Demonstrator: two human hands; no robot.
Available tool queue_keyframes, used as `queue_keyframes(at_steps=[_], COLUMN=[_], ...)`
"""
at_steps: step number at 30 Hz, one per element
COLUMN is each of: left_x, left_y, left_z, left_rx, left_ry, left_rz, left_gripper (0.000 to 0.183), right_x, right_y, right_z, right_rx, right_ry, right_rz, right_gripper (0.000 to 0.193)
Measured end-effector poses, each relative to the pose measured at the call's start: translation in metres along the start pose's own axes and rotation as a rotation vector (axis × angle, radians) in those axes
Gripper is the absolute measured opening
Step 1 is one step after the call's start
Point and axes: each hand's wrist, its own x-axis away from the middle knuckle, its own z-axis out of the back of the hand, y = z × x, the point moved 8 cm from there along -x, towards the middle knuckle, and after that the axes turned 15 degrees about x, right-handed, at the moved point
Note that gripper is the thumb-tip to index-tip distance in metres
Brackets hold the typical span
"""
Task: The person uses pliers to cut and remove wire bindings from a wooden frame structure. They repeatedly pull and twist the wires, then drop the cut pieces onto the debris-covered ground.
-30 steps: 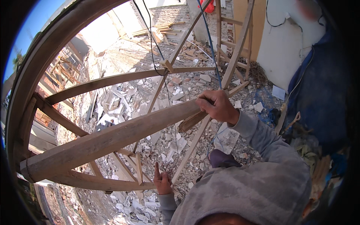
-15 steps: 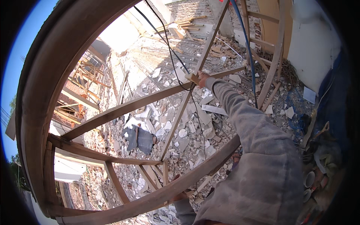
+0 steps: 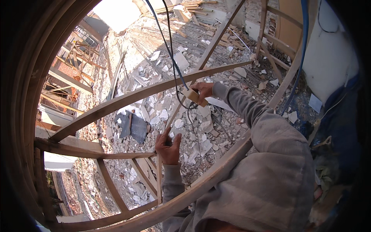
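My right hand (image 3: 205,91) reaches out from the right, its fingers closed round a small pale beige block (image 3: 191,95). A blue-black cable (image 3: 167,46) hangs from above and runs down to the block; black cord loops below it. My left hand (image 3: 168,150) is raised below and to the left of the block, with index finger and thumb apart and nothing in it. It is near a thin diagonal wooden brace (image 3: 174,112). The long wooden beam (image 3: 127,101) passes just beyond the block. What the block is exactly, I cannot make out.
Wooden frame members surround me, with a curved-looking near rail (image 3: 208,181) under my arms. Broken rubble (image 3: 208,123) covers the ground below, with a dark sheet (image 3: 138,129) on it. A blue hose (image 3: 301,58) hangs at the right, beside a wooden ladder-like frame (image 3: 284,46).
My right hand has drawn the block from the beam crossing nearer to me. My left hand has risen from behind the near rail toward the block. The view has shifted.
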Motion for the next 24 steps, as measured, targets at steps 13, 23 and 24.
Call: queue_keyframes(at_steps=[13,23,24], left_x=[0.001,0.005,0.004], left_y=[0.063,0.098,0.097], left_z=[-0.069,-0.043,-0.034], left_rx=[-0.313,-0.198,-0.247], left_ry=[-0.308,-0.422,-0.432], left_rz=[-0.174,-0.111,-0.102], left_gripper=[0.019,0.009,0.01], right_x=[0.078,0.08,0.079], right_y=[-0.183,-0.208,-0.198], right_z=[0.03,0.037,0.047], right_rx=[-0.065,-0.232,-0.153], right_ry=[-0.005,-0.041,0.036], right_rz=[0.262,0.375,0.294], right_gripper=[0.071,0.062,0.062])
